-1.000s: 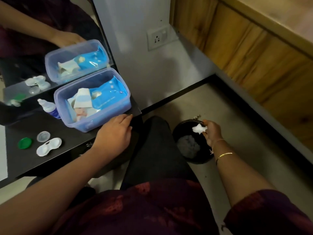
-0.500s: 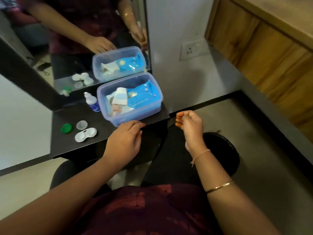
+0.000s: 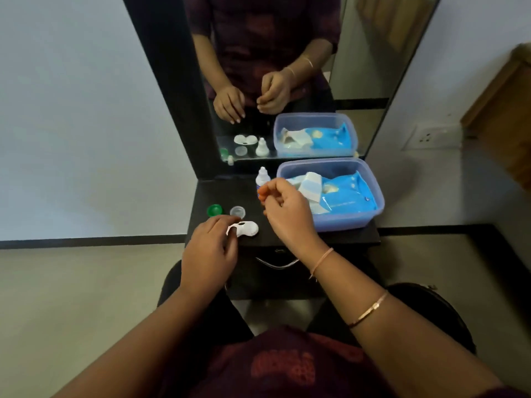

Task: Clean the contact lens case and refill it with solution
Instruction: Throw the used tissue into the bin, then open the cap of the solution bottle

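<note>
Left hand (image 3: 208, 248) pinches the white lens case (image 3: 246, 228) at frame centre on the table (image 3: 287, 239); right hand (image 3: 284, 214) hovers loosely curled, empty; steady the case flat, then fetch the solution bottle (image 3: 262, 176).

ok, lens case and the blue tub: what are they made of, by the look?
Lens case: white, opaque, moulded twin cups, looks like hard plastic with a matt finish. Blue tub: translucent bluish plastic, since the packets inside show through its wall; smooth, slightly glossy rim. Both are judged from looks only.
</note>
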